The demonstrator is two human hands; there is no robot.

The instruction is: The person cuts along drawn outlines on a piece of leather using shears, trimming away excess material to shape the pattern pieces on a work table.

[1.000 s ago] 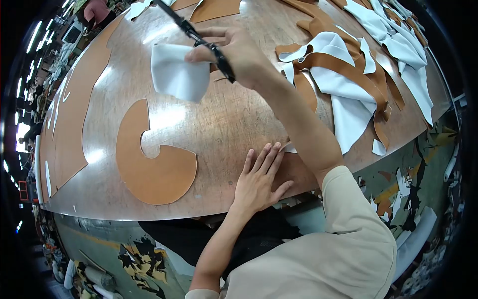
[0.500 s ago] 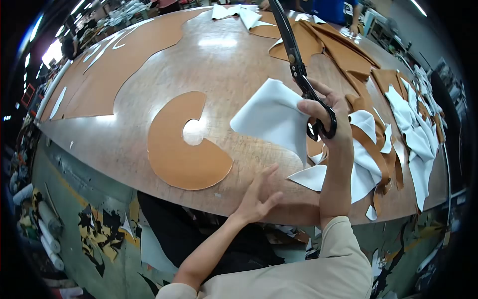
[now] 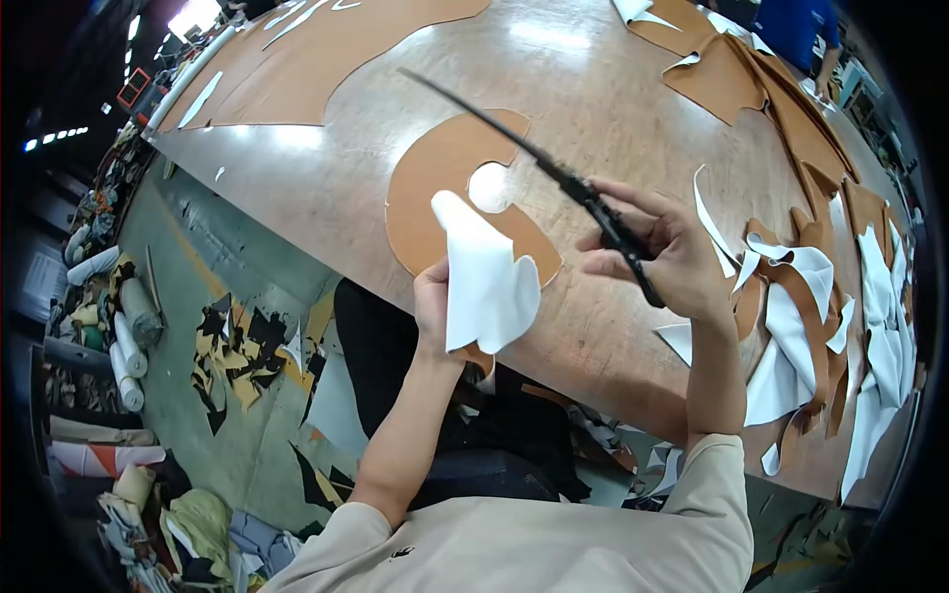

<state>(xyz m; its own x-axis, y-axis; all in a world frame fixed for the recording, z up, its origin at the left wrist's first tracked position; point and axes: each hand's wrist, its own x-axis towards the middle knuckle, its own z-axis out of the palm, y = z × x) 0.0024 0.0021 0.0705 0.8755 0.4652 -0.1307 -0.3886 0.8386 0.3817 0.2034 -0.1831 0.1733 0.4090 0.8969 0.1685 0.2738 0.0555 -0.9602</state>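
Observation:
My left hand (image 3: 432, 304) grips a piece of material (image 3: 482, 272) by its left edge; its white side faces up and a little brown shows at the bottom. My right hand (image 3: 657, 247) has its fingers in the handles of long black scissors (image 3: 583, 193), whose blades look closed and point to the upper left. Beneath the scissors' blades and partly behind the white piece, a brown C-shaped piece (image 3: 420, 188) lies flat on the wooden table (image 3: 613, 341).
A large brown sheet (image 3: 366, 44) lies at the far left. White and brown scraps (image 3: 791, 336) are heaped on the right, beside a long brown sheet (image 3: 791, 99). A person in blue (image 3: 796, 30) stands at the far right edge. Offcuts (image 3: 242, 356) litter the floor.
My left hand has taken hold of the white piece, which has moved from my right hand to the left. The scissors have swung toward the left, and the view has shifted.

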